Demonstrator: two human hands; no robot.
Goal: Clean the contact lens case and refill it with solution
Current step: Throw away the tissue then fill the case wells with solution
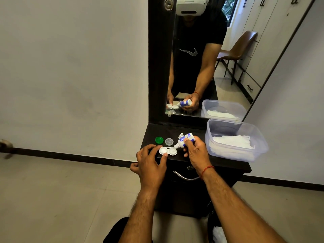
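Observation:
A white two-well contact lens case [167, 151] lies uncapped on the dark dresser top [191, 130]. My left hand [150, 162] steadies it, thumb and forefinger touching its left well. My right hand [196, 151] grips a white solution bottle with a blue label [184, 140], tilted so that its nozzle points down at the case's right well. Behind the case rest a green cap [159, 140] and a clear cap [169, 141]. A small white bottle cap [181, 135] stands just behind the bottle.
A clear plastic tub [236, 139] with white tissues sits on the dresser's right side. A tall mirror [201, 58] rises behind, reflecting a person and a brown chair. Below the top are a drawer handle [185, 176] and a keyhole. Tiled floor lies to the left.

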